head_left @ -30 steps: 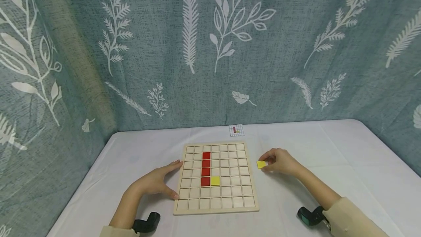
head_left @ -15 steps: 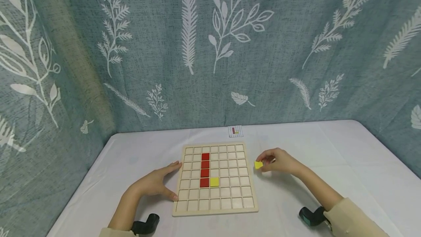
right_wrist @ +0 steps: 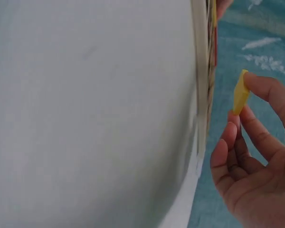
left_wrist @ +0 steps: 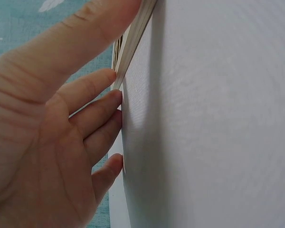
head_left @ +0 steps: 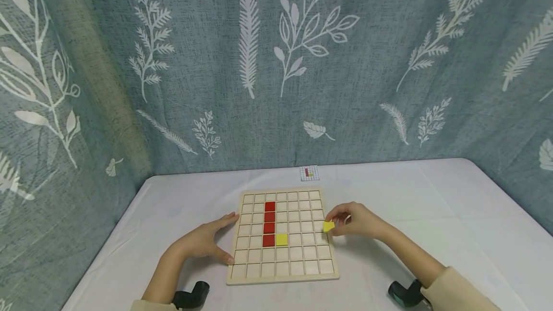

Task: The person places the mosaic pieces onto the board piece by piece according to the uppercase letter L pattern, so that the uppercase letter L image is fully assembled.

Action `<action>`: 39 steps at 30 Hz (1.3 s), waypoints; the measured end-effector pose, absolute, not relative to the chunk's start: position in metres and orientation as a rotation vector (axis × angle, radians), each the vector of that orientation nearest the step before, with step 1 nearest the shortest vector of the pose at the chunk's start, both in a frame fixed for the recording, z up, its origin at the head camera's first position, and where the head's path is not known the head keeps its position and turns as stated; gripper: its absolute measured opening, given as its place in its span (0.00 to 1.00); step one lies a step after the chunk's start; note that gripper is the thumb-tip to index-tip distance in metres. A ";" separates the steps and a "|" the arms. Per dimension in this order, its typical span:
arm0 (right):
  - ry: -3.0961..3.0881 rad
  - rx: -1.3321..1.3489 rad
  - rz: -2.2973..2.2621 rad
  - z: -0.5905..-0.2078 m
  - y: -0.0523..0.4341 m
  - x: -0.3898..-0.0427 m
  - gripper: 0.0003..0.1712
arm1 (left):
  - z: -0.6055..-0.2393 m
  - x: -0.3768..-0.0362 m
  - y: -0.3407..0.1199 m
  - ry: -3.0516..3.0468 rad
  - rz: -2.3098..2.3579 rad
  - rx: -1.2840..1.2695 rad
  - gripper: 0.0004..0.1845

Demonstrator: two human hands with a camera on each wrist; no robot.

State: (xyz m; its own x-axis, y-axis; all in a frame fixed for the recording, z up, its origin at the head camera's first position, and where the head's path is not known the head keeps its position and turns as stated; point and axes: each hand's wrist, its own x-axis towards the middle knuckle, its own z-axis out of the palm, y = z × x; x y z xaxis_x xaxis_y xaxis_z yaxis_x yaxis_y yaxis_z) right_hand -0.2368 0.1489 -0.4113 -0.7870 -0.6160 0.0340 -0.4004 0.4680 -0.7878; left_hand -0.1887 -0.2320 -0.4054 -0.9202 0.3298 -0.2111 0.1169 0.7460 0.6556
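A wooden grid board lies on the white table. Four would be a count too high, so several red square tiles form a column on it, with one yellow tile beside the lowest. My left hand rests at the board's left edge, thumb and fingers spread against its side; the left wrist view shows the fingertips at that edge. Between thumb and fingers, my right hand pinches a second yellow tile over the board's right border. In the right wrist view this tile is held up off the board.
Behind the board lies a small printed card with a grid and a red and yellow pattern. Black devices are strapped at both wrists. A blue-green curtain with white leaf prints hangs behind the table.
My right hand has carried the pinched yellow tile left and slightly nearer, from beside the board to over its right border. The left hand stays at the board's edge.
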 end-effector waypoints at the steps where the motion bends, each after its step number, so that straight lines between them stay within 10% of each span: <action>1: 2.458 -0.887 -1.222 -0.411 0.146 -0.235 0.14 | -0.406 -0.189 -0.232 2.634 0.958 0.346 0.57; 39: 2.729 -0.999 -0.805 -0.408 0.064 -0.219 0.12 | -0.404 -0.188 -0.235 2.654 0.923 0.375 0.56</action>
